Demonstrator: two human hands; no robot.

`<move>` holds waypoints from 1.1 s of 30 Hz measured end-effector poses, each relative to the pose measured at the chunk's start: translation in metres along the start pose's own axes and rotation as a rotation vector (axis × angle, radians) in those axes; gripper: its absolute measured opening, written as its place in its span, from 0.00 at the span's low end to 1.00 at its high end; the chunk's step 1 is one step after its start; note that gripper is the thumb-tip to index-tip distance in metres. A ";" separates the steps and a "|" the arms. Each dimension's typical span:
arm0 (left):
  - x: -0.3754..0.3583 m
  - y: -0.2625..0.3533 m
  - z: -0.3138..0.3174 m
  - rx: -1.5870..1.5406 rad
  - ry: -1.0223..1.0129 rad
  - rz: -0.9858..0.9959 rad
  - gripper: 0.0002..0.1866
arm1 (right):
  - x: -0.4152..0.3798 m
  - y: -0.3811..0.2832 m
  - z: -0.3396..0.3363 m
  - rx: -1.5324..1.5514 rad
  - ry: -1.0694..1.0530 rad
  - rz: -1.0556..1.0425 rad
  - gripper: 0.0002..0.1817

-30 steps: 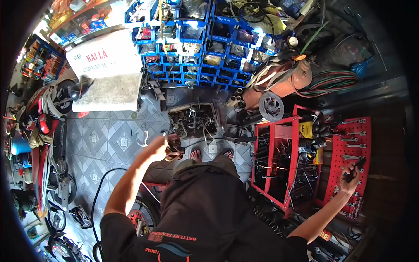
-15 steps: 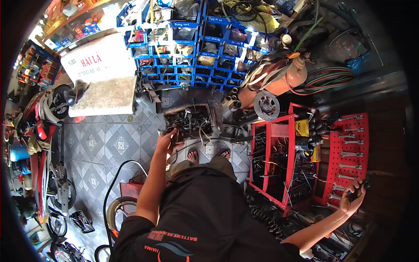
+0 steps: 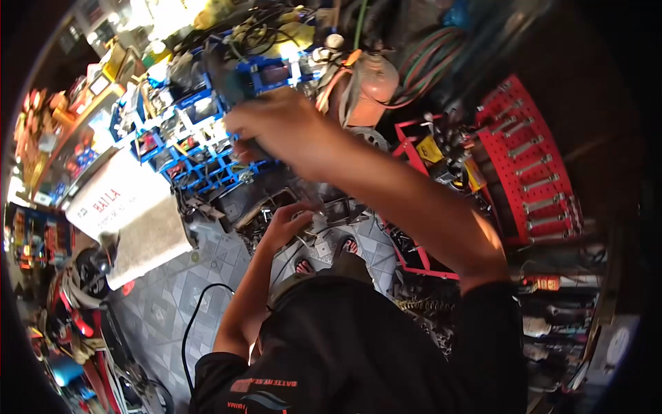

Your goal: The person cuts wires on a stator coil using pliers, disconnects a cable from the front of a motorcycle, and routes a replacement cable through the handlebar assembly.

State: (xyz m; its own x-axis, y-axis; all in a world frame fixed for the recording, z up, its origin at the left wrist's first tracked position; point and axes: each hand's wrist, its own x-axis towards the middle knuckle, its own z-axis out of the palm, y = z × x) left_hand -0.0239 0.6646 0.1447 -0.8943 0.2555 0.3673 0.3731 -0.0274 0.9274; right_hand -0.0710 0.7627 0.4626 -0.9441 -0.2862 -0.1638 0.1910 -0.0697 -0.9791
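My right hand (image 3: 283, 127) is raised high across the view, blurred by motion, its fingers wrapped round a dark teal handheld tool (image 3: 231, 83). The tool's outline is smeared, so its exact kind does not show. Lower down, my left hand (image 3: 284, 224) has its fingers apart and nothing visible in them. It hovers over or beside a shallow tray of dark parts and wires (image 3: 258, 215) on the floor in front of my feet. My right arm and hand cover part of the bins behind.
Blue parts bins (image 3: 200, 162) stand ahead. To the right are a red tool rack (image 3: 427, 265), a red pegboard of wrenches (image 3: 496, 127) and an orange tank (image 3: 372, 86). A white signboard (image 3: 148, 238) leans at left. A black cable (image 3: 189, 324) curves over the tiled floor.
My right hand has swung with the dark tool from the pegboard at far right to high in front. My left hand has shifted slightly right, fingers spread. The whole view has turned.
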 end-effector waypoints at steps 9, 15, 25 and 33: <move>0.045 0.061 -0.017 -0.269 0.067 -0.435 0.33 | -0.013 -0.001 -0.024 -0.733 -0.081 -0.050 0.19; 0.088 0.108 -0.019 -0.509 0.200 -0.506 0.32 | -0.078 0.014 -0.096 -0.771 0.408 -0.091 0.21; 0.149 0.268 -0.048 -0.542 0.104 -0.554 0.30 | -0.135 0.254 -0.096 0.449 -0.018 0.628 0.15; 0.158 0.412 -0.084 -0.333 0.415 -0.068 0.23 | -0.048 0.283 -0.012 0.975 -0.543 0.760 0.19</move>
State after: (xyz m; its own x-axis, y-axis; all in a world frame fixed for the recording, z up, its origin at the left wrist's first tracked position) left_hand -0.0318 0.6124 0.5909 -0.9615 -0.1343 0.2398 0.2723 -0.3468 0.8975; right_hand 0.0247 0.7681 0.1917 -0.3388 -0.8801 -0.3326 0.9405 -0.3065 -0.1469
